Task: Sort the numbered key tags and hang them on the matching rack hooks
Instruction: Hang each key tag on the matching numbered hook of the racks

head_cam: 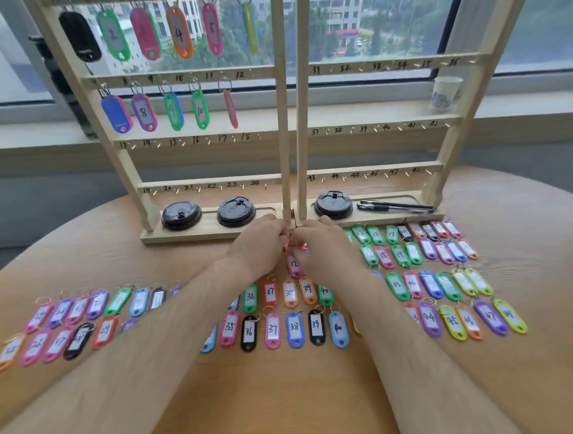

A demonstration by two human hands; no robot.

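Seen from above, a person's left hand (pixel 263 242) and right hand (pixel 323 248) met at the far middle of a round, pale wooden tabletop (pixel 285 395). Each grip was curled, fingertips pinching the top of a pink plastic key tag numbered 12 (pixel 293 265), which showed below and between the two hands (its ring was too blurred to make out). Just behind the hands stood a pale wooden key rack on the left (pixel 189 76) and a matching rack on the right (pixel 387 64), both with handwritten numbers beside their hooks. Coloured tags hung on the left rack's two upper bars, among them an orange tag marked 4 (pixel 179 32) and a purple tag marked 8 (pixel 144 112). Rows of coloured plastic numbered tags (pixel 273 331) lay flat across the tabletop on both sides of the forearms and between them. Round black plastic lids (pixel 181 215) sat in the racks' base trays; two black pens (pixel 395 207) lay in the right one.
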